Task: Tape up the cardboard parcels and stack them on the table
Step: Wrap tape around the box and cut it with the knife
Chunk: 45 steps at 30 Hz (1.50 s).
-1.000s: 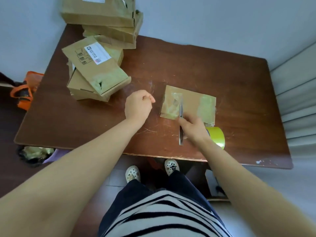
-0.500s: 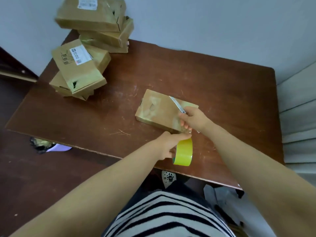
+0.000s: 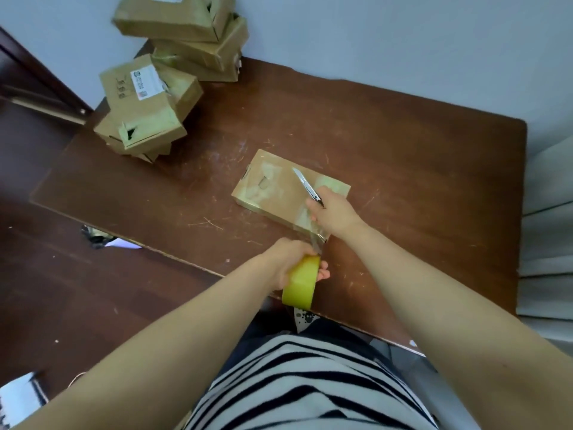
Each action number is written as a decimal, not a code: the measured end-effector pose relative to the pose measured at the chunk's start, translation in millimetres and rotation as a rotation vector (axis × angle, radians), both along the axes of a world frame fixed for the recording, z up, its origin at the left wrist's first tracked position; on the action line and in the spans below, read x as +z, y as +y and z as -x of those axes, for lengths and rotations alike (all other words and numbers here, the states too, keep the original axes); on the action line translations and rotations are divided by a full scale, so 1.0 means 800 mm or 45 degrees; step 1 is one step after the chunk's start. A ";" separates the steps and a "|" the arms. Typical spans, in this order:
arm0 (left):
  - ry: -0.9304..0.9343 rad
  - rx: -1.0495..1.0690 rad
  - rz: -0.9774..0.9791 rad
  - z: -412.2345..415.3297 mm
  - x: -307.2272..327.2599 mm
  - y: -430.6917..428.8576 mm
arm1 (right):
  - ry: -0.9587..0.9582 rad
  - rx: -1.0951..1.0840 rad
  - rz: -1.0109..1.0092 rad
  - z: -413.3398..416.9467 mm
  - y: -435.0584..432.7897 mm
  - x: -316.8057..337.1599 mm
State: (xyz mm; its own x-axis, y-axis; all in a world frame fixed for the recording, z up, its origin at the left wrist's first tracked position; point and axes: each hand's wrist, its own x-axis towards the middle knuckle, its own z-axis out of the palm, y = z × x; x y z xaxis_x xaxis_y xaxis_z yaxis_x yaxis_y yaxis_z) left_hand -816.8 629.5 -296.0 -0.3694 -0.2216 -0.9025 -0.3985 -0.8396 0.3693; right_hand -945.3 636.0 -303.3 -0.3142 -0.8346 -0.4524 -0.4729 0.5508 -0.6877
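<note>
Yellow tape roll [image 3: 299, 282] in left hand [image 3: 290, 259], now farther from parcel [image 3: 279, 187]

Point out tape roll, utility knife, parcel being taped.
tape roll [image 3: 300, 285]: head view, on its yellow outer band.
utility knife [image 3: 303, 180]: head view, on the exposed blade.
parcel [image 3: 279, 197]: head view, on its bare top face.

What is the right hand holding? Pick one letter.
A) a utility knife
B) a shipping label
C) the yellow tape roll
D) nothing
A: the right hand grips a utility knife over the cardboard parcel; the yellow tape roll is in the left hand.
</note>
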 end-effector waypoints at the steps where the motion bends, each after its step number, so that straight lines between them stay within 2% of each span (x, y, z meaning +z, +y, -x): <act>1: -0.006 0.002 0.008 0.003 -0.003 0.000 | -0.045 -0.003 0.001 0.001 0.001 0.002; 3: 0.001 0.015 0.011 0.009 -0.002 -0.001 | -0.086 -0.008 0.040 0.007 0.005 0.010; 7: -0.020 0.011 0.019 0.012 -0.004 -0.007 | 0.083 0.123 0.130 0.023 0.033 0.033; 11: -0.052 -0.033 0.033 0.016 -0.001 -0.012 | 0.620 0.447 -0.194 0.026 0.062 0.056; 13: -0.073 -0.054 0.052 0.017 0.002 -0.014 | 0.815 0.546 -0.289 0.021 0.068 0.061; 20: -0.083 -0.052 0.033 0.017 0.005 -0.015 | 1.087 0.717 -0.378 -0.006 0.067 0.062; 25: -0.067 -0.081 0.052 0.017 0.006 -0.017 | 1.026 0.795 -0.447 -0.017 0.069 0.040; 31: -0.117 -0.142 0.095 0.006 0.004 -0.023 | 0.610 0.394 -0.368 0.036 0.116 0.003; 33: -0.115 -0.167 0.102 0.006 0.004 -0.023 | 0.652 0.422 -0.369 0.048 0.123 -0.003; 34: -0.115 -0.172 0.104 0.006 0.003 -0.024 | 0.763 0.433 -0.295 0.050 0.123 -0.006; 36: -0.114 -0.166 0.097 0.007 0.002 -0.025 | 0.855 0.361 0.074 0.044 0.112 -0.007; 38: -0.113 -0.158 0.092 0.005 0.000 -0.026 | 0.617 0.338 0.367 0.026 0.087 -0.001; 39: -0.111 -0.158 0.090 0.006 0.000 -0.025 | 0.483 0.380 0.413 0.016 0.072 -0.001; 41: -0.105 -0.150 0.095 0.007 0.002 -0.023 | 0.381 0.537 0.355 0.003 0.046 -0.007; 45: -0.118 -0.234 0.142 0.007 0.004 -0.020 | 0.664 0.735 0.172 0.004 0.032 -0.035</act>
State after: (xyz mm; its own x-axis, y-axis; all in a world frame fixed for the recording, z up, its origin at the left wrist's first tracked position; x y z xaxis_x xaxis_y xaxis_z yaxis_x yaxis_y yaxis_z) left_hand -822.7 613.8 -292.5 -0.3294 -0.2587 -0.9081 -0.5773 -0.7058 0.4105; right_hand -948.6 661.7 -331.6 0.0421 -0.9676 -0.2491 -0.9386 0.0471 -0.3417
